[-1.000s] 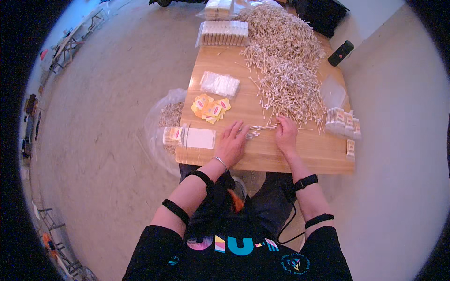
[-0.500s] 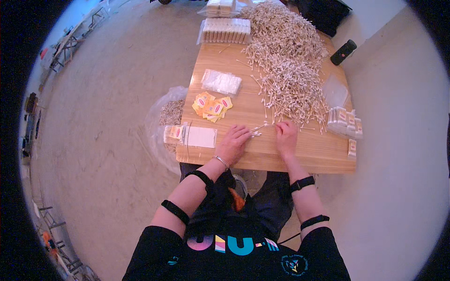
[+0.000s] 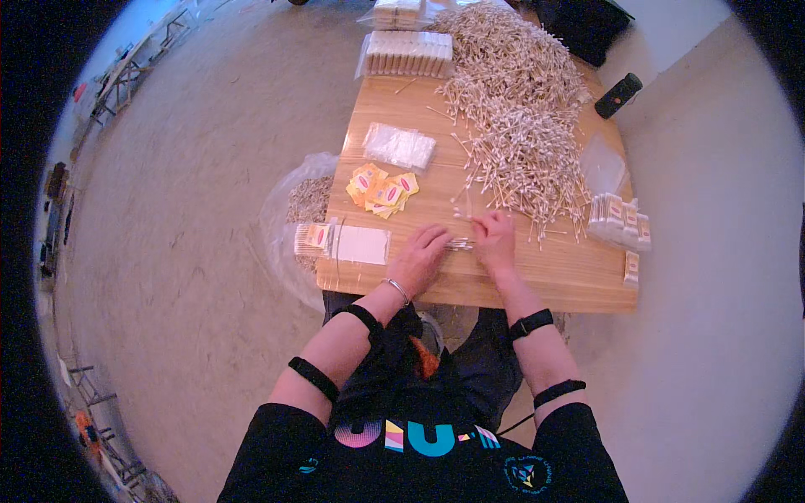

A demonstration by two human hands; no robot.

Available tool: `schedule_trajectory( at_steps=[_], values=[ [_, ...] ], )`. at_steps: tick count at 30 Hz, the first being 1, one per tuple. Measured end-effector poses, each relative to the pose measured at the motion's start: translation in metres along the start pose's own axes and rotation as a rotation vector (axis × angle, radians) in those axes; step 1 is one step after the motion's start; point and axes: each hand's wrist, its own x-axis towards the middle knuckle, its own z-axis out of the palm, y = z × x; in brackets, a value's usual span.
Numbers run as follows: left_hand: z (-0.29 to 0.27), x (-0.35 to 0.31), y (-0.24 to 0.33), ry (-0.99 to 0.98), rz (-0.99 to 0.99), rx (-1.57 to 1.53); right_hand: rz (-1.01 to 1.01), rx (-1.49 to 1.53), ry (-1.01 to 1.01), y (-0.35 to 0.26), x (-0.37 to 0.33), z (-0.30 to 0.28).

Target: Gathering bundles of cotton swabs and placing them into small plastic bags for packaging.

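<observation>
My left hand rests low over the table's near part, its fingers closed on the ends of a few cotton swabs. To the right of them my right hand bends its fingers in a pinch, with a swab tip or two showing beside the fingertips. Its palm side is hidden. Past my hands spreads a big heap of loose cotton swabs. Left of my left hand lies a white card, next to a clear packet of swabs with an orange label.
Orange and yellow cards and a stack of clear bags lie on the wooden table. Filled packs stand at the far left, labelled packets at the right edge. A dark cylinder stands near the wall.
My right hand has moved left, closer to my left hand and the swabs. My left hand has stayed nearly in place. The view has shifted slightly.
</observation>
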Motion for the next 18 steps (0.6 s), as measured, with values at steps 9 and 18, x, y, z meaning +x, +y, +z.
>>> schedule_trajectory(
  at_steps=[9,18],
  values=[
    [-0.007,0.001,0.011,-0.006,-0.087,0.188,-0.175,0.109,-0.143,-0.019,-0.02,0.001],
    [-0.005,0.004,0.014,-0.038,-0.062,0.256,-0.092,0.049,0.05,-0.009,-0.023,-0.011]
  ],
)
